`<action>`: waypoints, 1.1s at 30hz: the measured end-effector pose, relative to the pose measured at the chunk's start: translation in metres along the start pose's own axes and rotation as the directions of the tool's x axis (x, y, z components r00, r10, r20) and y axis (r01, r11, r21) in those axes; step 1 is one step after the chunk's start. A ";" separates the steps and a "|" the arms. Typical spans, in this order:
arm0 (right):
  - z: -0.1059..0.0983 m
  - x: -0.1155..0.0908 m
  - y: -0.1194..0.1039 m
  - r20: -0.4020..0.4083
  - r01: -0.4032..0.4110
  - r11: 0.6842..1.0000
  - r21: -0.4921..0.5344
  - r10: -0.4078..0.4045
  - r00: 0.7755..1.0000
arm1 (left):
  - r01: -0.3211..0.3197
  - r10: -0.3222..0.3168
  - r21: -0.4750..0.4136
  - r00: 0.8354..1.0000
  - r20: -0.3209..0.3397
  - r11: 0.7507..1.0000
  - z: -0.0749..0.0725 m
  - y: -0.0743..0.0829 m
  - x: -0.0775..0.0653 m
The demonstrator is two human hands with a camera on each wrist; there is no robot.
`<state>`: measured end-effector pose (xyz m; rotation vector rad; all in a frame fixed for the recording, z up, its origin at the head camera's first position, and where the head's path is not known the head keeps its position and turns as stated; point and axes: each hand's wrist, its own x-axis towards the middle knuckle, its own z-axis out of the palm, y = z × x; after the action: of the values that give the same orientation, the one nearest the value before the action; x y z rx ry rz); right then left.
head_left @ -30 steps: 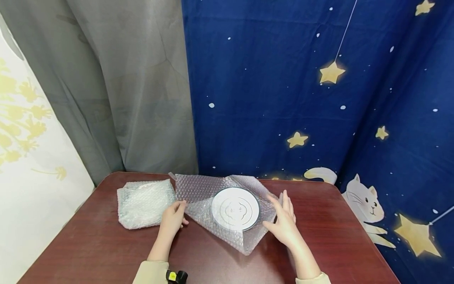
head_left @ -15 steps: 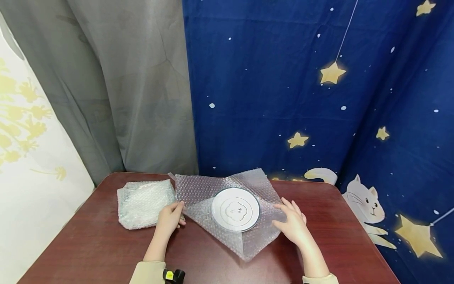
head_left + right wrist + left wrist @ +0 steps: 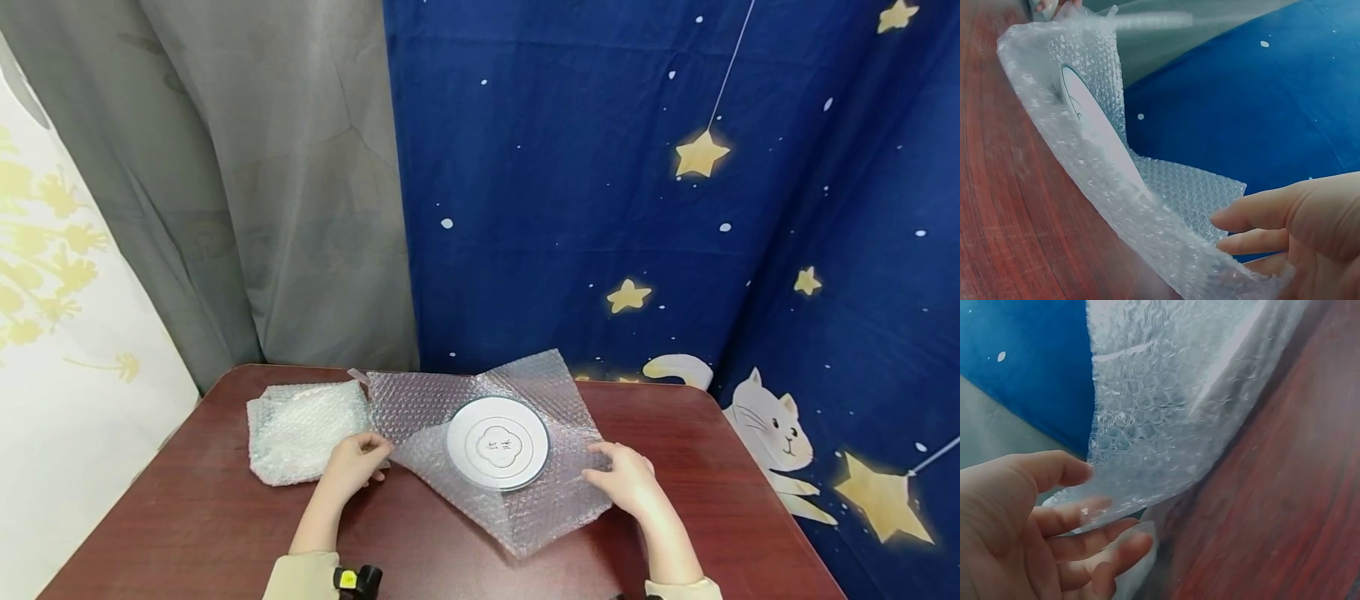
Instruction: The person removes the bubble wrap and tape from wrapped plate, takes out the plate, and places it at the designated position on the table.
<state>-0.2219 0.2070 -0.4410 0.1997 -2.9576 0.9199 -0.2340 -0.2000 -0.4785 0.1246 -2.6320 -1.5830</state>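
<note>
A round white plate (image 3: pixel 498 442) with a dark rim and a floral outline at its centre lies face up on a sheet of bubble wrap (image 3: pixel 420 400). My left hand (image 3: pixel 354 467) is at the sheet's left corner. In the left wrist view, the wrap's edge (image 3: pixel 1147 437) runs between my thumb and loosely bent fingers, which stand apart. My right hand (image 3: pixel 628 479) is at the sheet's right edge, thumb and index finger spaced apart. The right wrist view shows the wrap (image 3: pixel 1197 265) lying across the lower fingers, partly hiding them.
A bundle in bubble wrap (image 3: pixel 303 433) rests on the table's left side, beside my left hand. The reddish-brown table (image 3: pixel 465 575) extends to a back edge. Behind it hang a grey curtain (image 3: pixel 315 208) and a blue star-patterned curtain (image 3: pixel 540 208).
The right part of the bubble wrap has opened outward, away from the plate. My right hand has shifted right and down. My left hand has moved slightly left. The plate stays in place.
</note>
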 end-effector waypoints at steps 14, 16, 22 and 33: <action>0.001 0.000 0.006 0.092 -0.024 1.000 -0.020 0.026 0.995 | -0.018 0.015 0.034 0.996 0.088 0.999 -0.005 -0.003 -0.001; 0.001 0.000 0.007 0.109 -0.031 1.000 -0.002 0.031 0.994 | -0.011 0.007 0.033 0.996 0.093 0.999 -0.005 -0.004 -0.001; 0.004 0.001 0.011 0.150 -0.028 0.999 0.044 0.021 0.988 | 0.013 -0.016 0.033 0.994 0.108 0.999 -0.005 -0.006 0.001; 0.012 0.000 0.019 0.213 -0.013 1.000 -0.014 0.016 0.977 | 0.018 -0.019 0.002 0.991 0.130 1.000 -0.004 -0.009 0.001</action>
<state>-0.2247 0.2157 -0.4614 0.2947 -3.1632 0.9368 -0.2338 -0.2078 -0.4841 0.0474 -2.7360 -1.6497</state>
